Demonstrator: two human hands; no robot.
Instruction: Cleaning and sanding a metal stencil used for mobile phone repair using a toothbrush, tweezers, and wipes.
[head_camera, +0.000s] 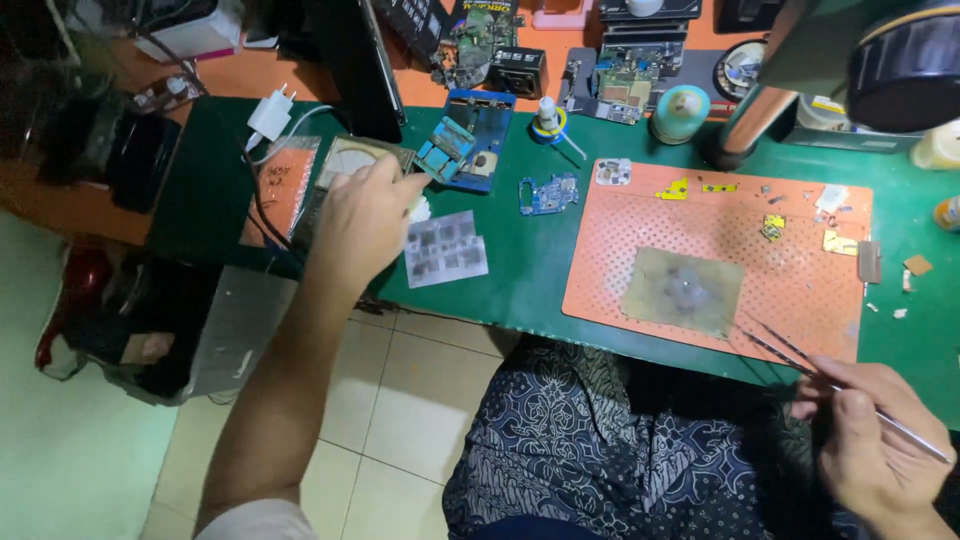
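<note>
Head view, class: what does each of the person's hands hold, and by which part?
The right hand holds thin metal tweezers by their rear end, tips pointing up-left. The left hand pinches something small and white; what it is cannot be told.

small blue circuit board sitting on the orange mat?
No: the small blue circuit board lies on the green table cover, left of the orange mat and clear of its edge.
</note>
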